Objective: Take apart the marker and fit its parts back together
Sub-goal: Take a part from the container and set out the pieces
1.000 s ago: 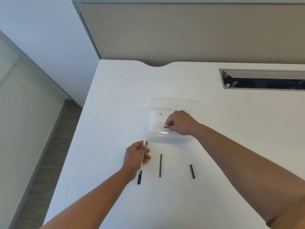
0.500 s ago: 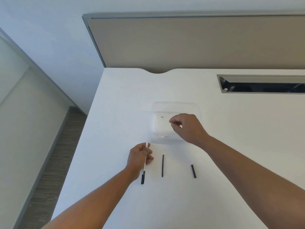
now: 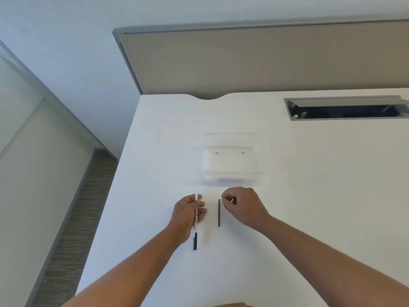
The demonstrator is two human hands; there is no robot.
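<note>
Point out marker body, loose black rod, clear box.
marker body (image 3: pixel 196 197), head view, white upper end above the left hand.
loose black rod (image 3: pixel 219 214), head view, mid-length.
clear box (image 3: pixel 232 172), head view, near rim.

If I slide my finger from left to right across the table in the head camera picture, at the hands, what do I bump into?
Left hand → white marker barrel in its grip → thin black rod lying on the table → right hand.
</note>
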